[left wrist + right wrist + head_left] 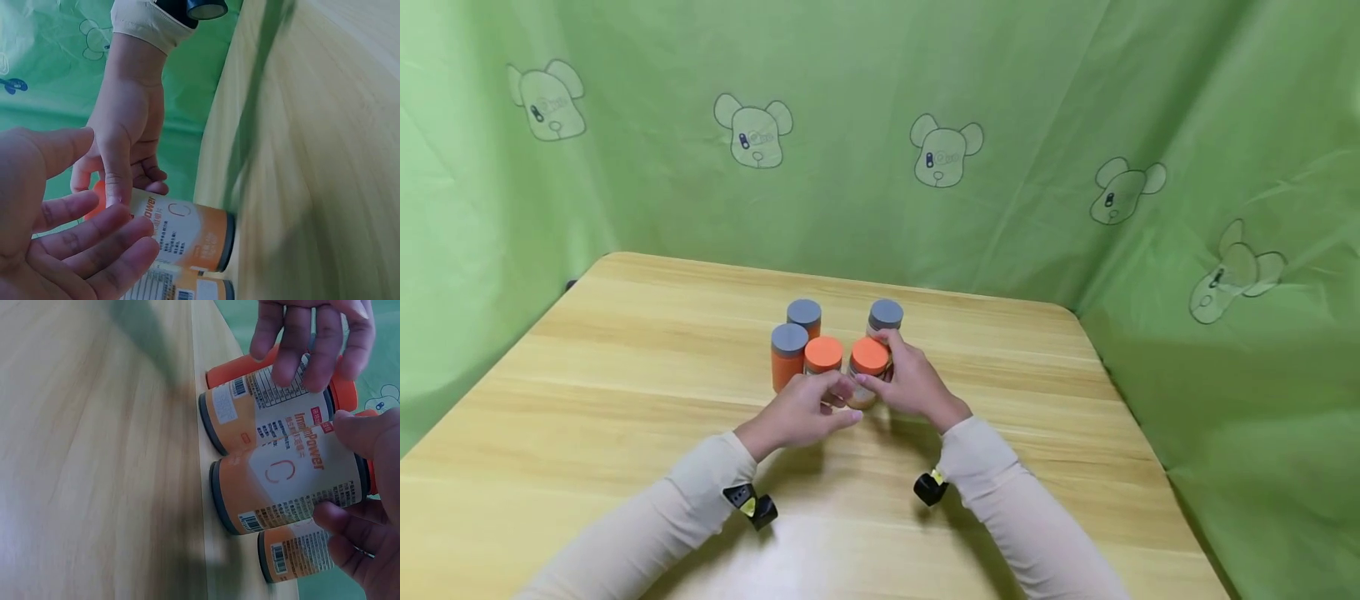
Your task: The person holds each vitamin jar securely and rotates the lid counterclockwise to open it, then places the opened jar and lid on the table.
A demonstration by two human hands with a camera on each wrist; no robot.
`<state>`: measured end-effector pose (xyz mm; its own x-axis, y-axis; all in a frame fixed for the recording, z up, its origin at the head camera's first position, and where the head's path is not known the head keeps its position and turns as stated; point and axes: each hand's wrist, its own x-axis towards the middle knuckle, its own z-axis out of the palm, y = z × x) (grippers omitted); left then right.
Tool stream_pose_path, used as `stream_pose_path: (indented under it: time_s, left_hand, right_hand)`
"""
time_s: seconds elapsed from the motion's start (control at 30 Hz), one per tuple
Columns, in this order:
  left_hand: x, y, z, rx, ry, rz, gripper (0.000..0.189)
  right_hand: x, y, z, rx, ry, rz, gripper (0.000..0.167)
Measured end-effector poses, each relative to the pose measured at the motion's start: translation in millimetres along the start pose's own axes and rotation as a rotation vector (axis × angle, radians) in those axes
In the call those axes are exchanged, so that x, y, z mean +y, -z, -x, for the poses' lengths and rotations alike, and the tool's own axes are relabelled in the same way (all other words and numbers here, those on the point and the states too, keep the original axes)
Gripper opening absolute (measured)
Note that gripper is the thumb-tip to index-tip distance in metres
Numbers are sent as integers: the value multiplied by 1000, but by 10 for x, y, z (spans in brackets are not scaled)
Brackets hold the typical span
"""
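My right hand (pixel 913 379) grips the front right jar (pixel 287 478), which has an orange lid (pixel 869 355), a white and orange label and a dark base. In the right wrist view the thumb and the curled fingers are on opposite sides of it. My left hand (pixel 808 408) has loosely spread fingers and holds nothing. It hovers in front of a second orange-lidded jar (pixel 823 353), close beside the first. The left wrist view shows the left fingers (pixel 112 250) overlapping the gripped jar (pixel 178 228).
Two orange jars with grey lids, one behind (pixel 804 313) and one nearer (pixel 789 340), stand at the left of the group. Another grey-lidded jar (pixel 886 314) is behind the right hand. A green curtain (pixel 850 208) surrounds the wooden table (pixel 647 350) at the back and sides.
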<state>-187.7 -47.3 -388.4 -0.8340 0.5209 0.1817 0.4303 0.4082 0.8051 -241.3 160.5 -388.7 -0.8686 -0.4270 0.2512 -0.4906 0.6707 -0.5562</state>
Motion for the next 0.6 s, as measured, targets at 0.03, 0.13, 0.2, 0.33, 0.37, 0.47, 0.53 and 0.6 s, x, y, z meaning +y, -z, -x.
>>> stream_pose_path:
  time_s: [0.03,0.13,0.2,0.33,0.37,0.47,0.53,0.6]
  left_hand:
    - [11,-4,-1,2,-8,0,38]
    - [30,-22,-14,12,-33,-18,40]
    - [35,-36,-28,24,-40,-39,40]
    - [51,-55,-38,55,-40,-92,43]
    - [55,-59,-35,61,-35,-99,44]
    - [76,-67,-26,74,-18,-122,50]
    - [88,-76,-25,70,-9,-128,56]
    - [102,-87,-27,61,-1,-140,64]
  right_hand:
    - [4,8,10,0,5,9,65]
    - [17,31,46,0,21,32,66]
    - [27,45,75,7,29,51,65]
    - [34,76,124,17,31,71,59]
    - [33,85,135,20,27,75,58]
    - [18,108,163,29,19,70,55]
    - [2,125,184,37,9,63,54]
    - [-17,143,208,45,1,58,53]
